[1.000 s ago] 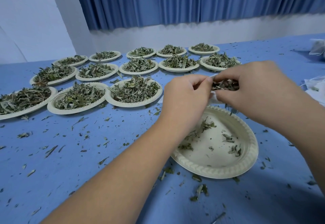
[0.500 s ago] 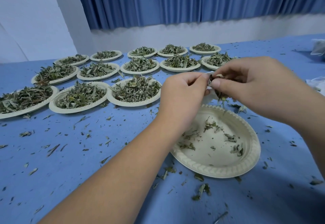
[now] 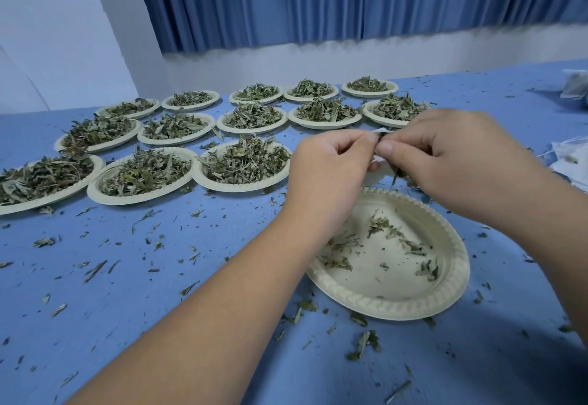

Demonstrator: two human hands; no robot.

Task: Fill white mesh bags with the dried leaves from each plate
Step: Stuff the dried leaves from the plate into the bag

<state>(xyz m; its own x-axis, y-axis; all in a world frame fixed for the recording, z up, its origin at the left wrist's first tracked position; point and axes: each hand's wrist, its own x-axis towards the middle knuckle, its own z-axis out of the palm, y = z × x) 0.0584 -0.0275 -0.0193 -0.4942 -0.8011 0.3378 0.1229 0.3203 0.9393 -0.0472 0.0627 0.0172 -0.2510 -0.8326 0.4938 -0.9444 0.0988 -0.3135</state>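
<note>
Pose: left hand (image 3: 324, 178) and right hand (image 3: 455, 162) raised, fingertips meeting, both grips pinching the white mesh bag (image 3: 379, 159) above the near plate (image 3: 397, 311), at its 12 o'clock rim.
Near plate: a few dried leaves (image 3: 391, 232) scattered inside.
Full plates (image 3: 241, 188): rows heaped with leaves, 9 to 12 o'clock on the blue worktop (image 3: 159, 277).

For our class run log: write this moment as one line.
left hand: pinches mesh bag | right hand: pinches mesh bag | near plate: few leaves left
</note>
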